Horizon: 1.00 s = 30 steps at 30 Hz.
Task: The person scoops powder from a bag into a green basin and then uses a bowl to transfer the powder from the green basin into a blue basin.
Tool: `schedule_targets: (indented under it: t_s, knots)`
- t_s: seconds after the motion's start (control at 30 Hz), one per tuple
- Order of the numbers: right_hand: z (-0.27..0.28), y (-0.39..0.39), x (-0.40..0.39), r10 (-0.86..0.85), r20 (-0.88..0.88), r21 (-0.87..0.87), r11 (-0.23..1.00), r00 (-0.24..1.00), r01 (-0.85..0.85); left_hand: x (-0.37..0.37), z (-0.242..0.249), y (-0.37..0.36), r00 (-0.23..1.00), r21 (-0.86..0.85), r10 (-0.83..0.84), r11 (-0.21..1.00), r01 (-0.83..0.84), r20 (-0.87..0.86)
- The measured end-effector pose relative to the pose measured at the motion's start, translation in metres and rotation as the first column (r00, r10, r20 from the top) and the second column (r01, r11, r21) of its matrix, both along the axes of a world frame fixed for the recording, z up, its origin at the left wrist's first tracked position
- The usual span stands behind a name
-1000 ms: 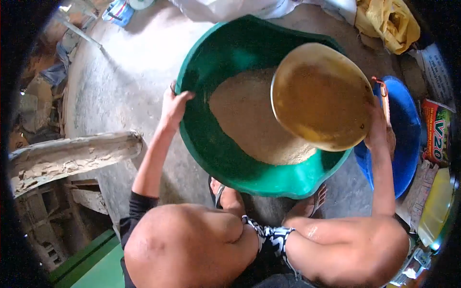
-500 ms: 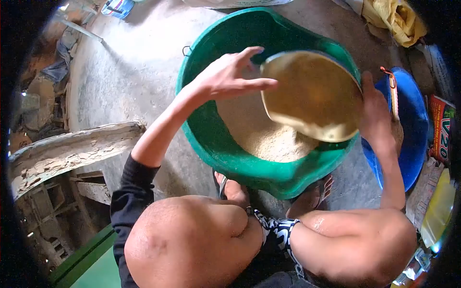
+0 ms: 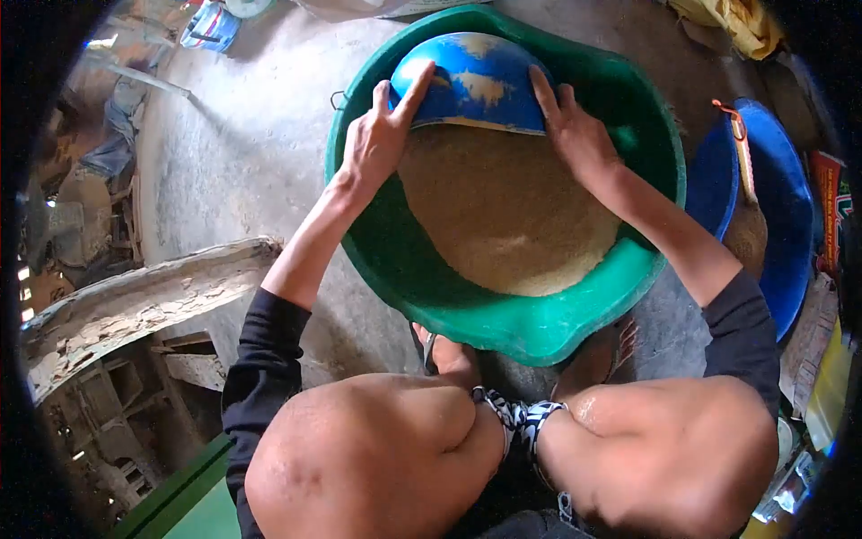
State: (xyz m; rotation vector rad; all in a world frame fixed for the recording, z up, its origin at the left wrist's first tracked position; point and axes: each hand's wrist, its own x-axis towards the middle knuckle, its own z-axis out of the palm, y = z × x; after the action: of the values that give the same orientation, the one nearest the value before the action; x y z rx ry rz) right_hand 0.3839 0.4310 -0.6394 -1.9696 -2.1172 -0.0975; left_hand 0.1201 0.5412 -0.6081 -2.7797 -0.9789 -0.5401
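**Both hands on a beat-up blue bowl in a big green tub**

So I've got the blue bowl (image 3: 476, 75) up at the far end of the green tub (image 3: 539, 343), inside its rim. It's tipped over so the outside faces up, and there are big tan patches where the blue is missing. The bowl's opening edge is toward the powder (image 3: 516, 211), a wide tan pile that takes up much of the tub's floor and reaches toward its near side.

The left hand (image 3: 377, 139) is grasping the left side of the bowl and the right hand (image 3: 577, 135) has the right side. Some fingers are spread on the blue outside; I can't tell what's tucked under the edge.

There's a little wire loop (image 3: 337, 100) on the left side of the tub. The tub is on a bare grey floor (image 3: 233, 171), with sandaled feet just beside its near edge. Right of the tub there's a dark blue thing (image 3: 783, 225) with a strap (image 3: 744, 157) across it, then a red packet (image 3: 824, 202) past that. A yellow bag (image 3: 741, 27) is off beyond the tub's far right, a small blue-and-white bucket (image 3: 212, 27) is off to the far left, and a rough log (image 3: 157, 301) lies left of the tub.
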Motion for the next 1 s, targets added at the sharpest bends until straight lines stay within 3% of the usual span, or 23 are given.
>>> schedule_targets:
  t_s: [0.07, 0.13, 0.27, 0.33, 0.43, 0.63, 0.77, 0.83, 0.87, 0.93, 1.0]
  knots:
    - [-0.019, 0.004, 0.004, 0.036, 0.068, 0.037, 0.999, 0.997, -0.038, 0.002, -0.004, -0.003, 0.995, 0.065, -0.026, 0.997, 0.033, -0.1]
    - [-0.039, 0.005, 0.011, 0.058, 0.248, 0.197, 0.974, 0.967, -0.109, 0.004, -0.008, -0.011, 0.986, 0.013, 0.021, 1.0, -0.019, -0.167]
    - [-0.05, 0.0, 0.015, 0.1, 0.264, 0.176, 0.973, 0.959, -0.15, 0.002, -0.009, -0.019, 0.964, -0.075, -0.014, 0.997, -0.007, -0.265]
    - [-0.039, -0.003, 0.005, 0.114, 0.211, 0.0, 0.993, 0.971, -0.117, -0.005, -0.005, -0.026, 0.948, -0.121, -0.041, 0.993, 0.003, -0.316]
    - [-0.027, -0.01, -0.004, 0.119, 0.163, -0.031, 0.993, 0.979, -0.115, -0.014, -0.005, -0.035, 0.937, -0.108, -0.02, 0.994, -0.019, -0.348]
    - [0.005, -0.034, -0.027, 0.198, -0.035, -0.159, 0.967, 0.98, -0.201, -0.039, 0.026, -0.071, 0.954, -0.46, -0.003, 0.877, -0.142, -0.301]
    - [0.021, -0.048, -0.021, 0.189, -0.156, -0.285, 0.931, 0.97, -0.227, -0.04, 0.025, -0.069, 0.974, -0.531, -0.087, 0.846, -0.038, -0.208]
    - [0.013, -0.05, -0.01, 0.261, -0.309, -0.242, 0.909, 0.915, -0.341, -0.033, 0.025, -0.059, 0.972, -0.68, -0.189, 0.731, 0.047, -0.136]
    - [0.017, -0.047, -0.01, 0.184, -0.357, -0.296, 0.908, 0.916, -0.298, -0.03, 0.027, -0.054, 0.97, -0.673, -0.222, 0.733, 0.096, -0.103]
    - [0.031, -0.04, -0.004, 0.072, -0.468, -0.412, 0.864, 0.881, -0.289, -0.016, 0.051, -0.045, 0.97, -0.867, -0.199, 0.498, -0.024, -0.141]
    - [0.027, -0.029, 0.01, 0.154, -0.524, -0.3, 0.887, 0.838, -0.351, -0.004, 0.056, -0.029, 0.966, -0.906, -0.183, 0.412, -0.095, -0.184]
